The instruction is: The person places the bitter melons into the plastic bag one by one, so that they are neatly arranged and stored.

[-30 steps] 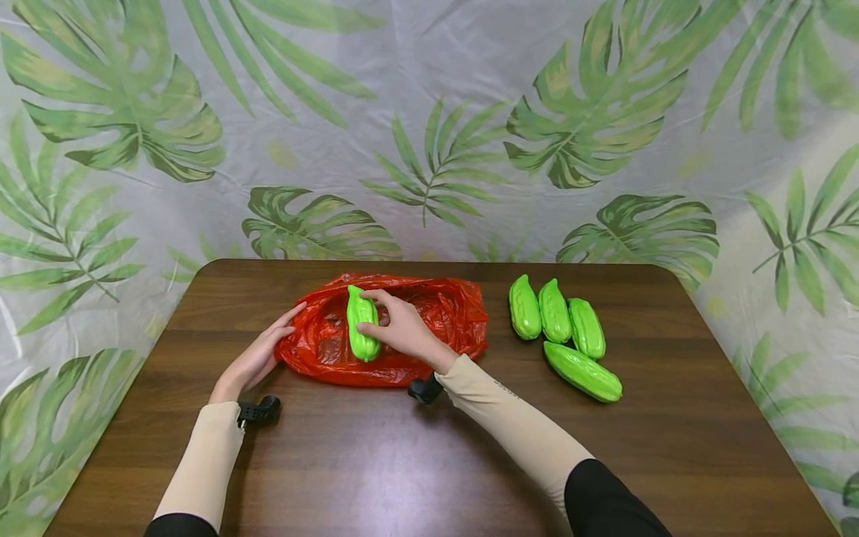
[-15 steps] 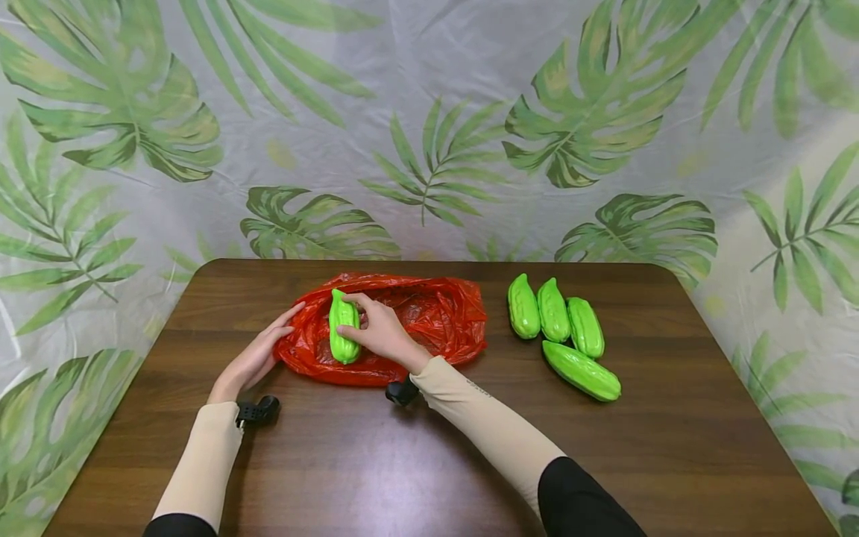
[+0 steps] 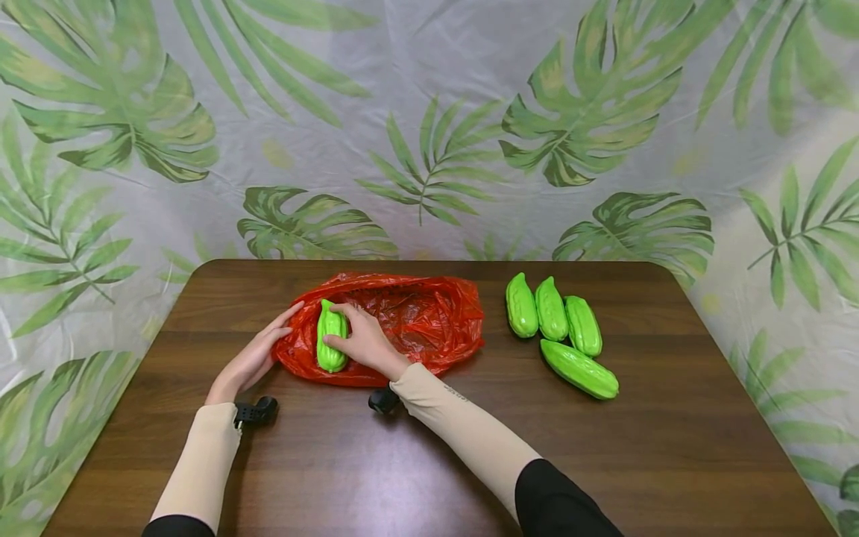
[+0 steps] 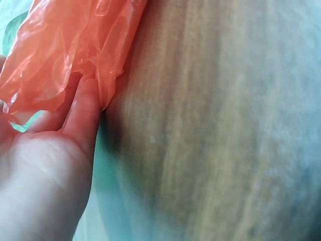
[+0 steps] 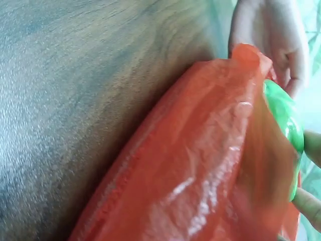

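A red plastic bag (image 3: pixel 429 324) lies on the table with its mouth spread wide. My left hand (image 3: pixel 250 362) holds the bag's left rim; in the left wrist view the film of the bag (image 4: pixel 55 55) partly covers the fingers of that hand (image 4: pixel 50 165). Over the left part of the bag's mouth, my right hand (image 3: pixel 365 341) grips a glossy green bitter melon (image 3: pixel 331 337) between thumb and fingers. The right wrist view shows this melon (image 5: pixel 285 113) partly behind the bag's wall, and the right fingertips (image 5: pixel 303 203) touch it.
Several matching green bitter melons (image 3: pixel 553 312) lie to the right of the bag, mostly side by side, with one slanted melon (image 3: pixel 579 370) in front. The brown wooden table (image 3: pixel 429 477) ends at a leaf-printed curtain (image 3: pixel 429 89) behind.
My right hand has carried the bitter melon leftward and slightly lower, from the bag's middle toward its left side. The left hand stays at the rim, and the other melons have not moved.
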The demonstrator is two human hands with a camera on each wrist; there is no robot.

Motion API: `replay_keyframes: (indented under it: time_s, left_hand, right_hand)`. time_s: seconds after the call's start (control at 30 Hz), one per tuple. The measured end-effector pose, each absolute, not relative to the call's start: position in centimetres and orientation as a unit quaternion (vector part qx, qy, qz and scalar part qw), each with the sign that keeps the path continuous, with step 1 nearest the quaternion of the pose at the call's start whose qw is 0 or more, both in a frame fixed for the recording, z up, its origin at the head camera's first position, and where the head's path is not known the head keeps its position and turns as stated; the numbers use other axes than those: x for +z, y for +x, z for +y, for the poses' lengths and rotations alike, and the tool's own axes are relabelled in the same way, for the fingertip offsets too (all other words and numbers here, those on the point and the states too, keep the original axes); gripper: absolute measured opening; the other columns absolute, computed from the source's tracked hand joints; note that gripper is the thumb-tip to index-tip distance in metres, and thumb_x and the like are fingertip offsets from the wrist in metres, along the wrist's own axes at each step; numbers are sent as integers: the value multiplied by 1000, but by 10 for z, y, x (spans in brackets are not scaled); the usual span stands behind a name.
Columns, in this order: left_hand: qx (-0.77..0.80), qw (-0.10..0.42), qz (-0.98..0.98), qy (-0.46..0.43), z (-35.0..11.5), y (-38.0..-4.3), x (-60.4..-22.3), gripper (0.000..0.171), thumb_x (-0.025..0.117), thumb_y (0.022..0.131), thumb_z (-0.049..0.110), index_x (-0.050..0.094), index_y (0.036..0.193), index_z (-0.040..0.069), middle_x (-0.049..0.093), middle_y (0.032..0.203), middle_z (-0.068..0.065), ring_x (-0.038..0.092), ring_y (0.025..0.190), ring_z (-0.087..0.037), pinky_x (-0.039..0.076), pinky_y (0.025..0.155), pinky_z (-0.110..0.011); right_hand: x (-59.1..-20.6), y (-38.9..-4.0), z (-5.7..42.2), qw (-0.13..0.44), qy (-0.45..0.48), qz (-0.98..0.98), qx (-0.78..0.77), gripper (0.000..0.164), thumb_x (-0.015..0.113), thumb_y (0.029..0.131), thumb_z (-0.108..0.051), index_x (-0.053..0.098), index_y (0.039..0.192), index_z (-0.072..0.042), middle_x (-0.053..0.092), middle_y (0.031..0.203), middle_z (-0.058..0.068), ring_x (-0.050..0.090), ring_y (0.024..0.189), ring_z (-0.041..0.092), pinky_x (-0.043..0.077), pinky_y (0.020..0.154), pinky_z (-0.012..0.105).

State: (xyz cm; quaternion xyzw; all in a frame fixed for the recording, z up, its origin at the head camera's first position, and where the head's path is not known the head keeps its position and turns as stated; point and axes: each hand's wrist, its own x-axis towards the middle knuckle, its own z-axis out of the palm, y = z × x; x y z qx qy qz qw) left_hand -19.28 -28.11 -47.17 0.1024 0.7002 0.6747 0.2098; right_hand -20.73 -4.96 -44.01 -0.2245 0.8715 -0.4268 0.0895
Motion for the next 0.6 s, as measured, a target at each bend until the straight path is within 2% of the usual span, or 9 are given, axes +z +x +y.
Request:
replay_keyframes:
  time_s: [0.2, 0.37, 0.5, 0.6]
  left_hand:
    - [673, 212, 702, 96, -280, -193, -472, 52, 28, 106, 19, 10, 156, 17, -1, 159, -10, 6, 143, -31, 32, 99, -18]
    - [665, 213, 710, 91, -280, -192, -471, 52, 27, 106, 20, 11, 155, 16, -1, 159, -10, 7, 142, -31, 28, 105, -27]
    - [662, 213, 712, 93, -280, -193, -472, 52, 27, 106, 21, 11, 155, 16, -1, 159, -10, 7, 142, -31, 21, 110, -38]
    - [661, 213, 713, 93, -280, -193, -472, 52, 28, 106, 21, 10, 155, 17, -1, 159, -10, 7, 142, -31, 20, 110, -40]
  right_hand:
    - [-442, -207, -53, 99, -215, 874, -425, 55, 66, 92, -27, 47, 141, -11, 50, 135, 13, 51, 118, 26, 45, 91, 33]
    - [-444, -207, -55, 93, -216, 882, -408, 55, 65, 92, -28, 47, 141, -12, 52, 133, 13, 51, 117, 26, 44, 91, 32]
    - [-444, -206, -56, 90, -218, 884, -404, 54, 66, 92, -26, 48, 140, -11, 54, 126, 14, 58, 98, 21, 47, 78, 26]
    - [-443, -205, -54, 95, -219, 881, -409, 53, 66, 92, -24, 49, 140, -10, 54, 122, 15, 58, 84, 15, 46, 68, 21]
